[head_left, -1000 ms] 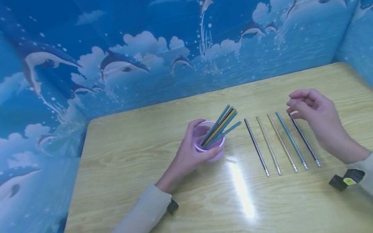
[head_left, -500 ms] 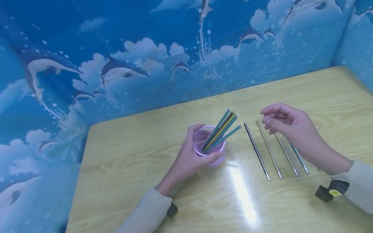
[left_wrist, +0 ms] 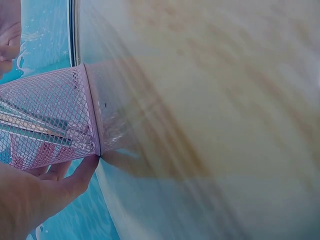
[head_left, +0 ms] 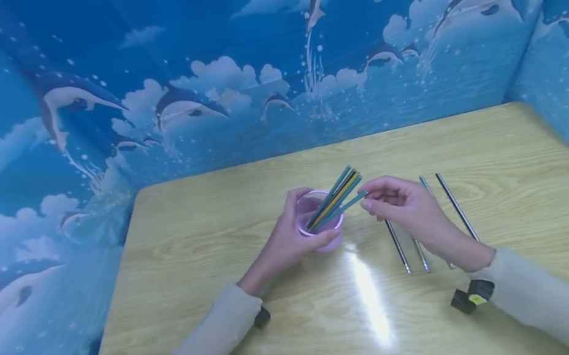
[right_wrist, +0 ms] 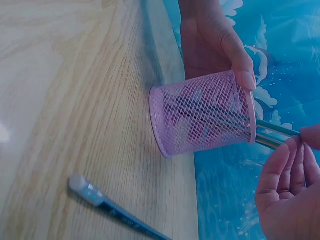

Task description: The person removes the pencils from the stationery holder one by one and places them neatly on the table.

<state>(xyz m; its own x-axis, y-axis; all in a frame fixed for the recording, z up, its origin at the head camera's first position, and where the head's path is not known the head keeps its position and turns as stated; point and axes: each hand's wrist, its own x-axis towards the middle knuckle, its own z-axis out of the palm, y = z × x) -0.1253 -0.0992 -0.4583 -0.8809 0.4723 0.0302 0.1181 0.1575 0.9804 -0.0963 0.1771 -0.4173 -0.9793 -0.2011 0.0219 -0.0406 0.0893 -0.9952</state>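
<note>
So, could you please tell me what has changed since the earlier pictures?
The right hand has moved left across the pencil row and now pinches a teal pencil in the pink cup. The left hand still grips the cup; the row's visible parts look unmoved.

pencils [head_left: 399, 248] partly hidden, sleeves [head_left: 200, 352] cut off

- left hand [right_wrist: 214, 47] is holding a pink mesh cup [right_wrist: 200, 120]
- right hand [right_wrist: 290, 192] is pinching 1 green pencil [right_wrist: 278, 128]
- 1 blue pencil [right_wrist: 129, 216] is lying on the table [right_wrist: 90, 110]
</note>
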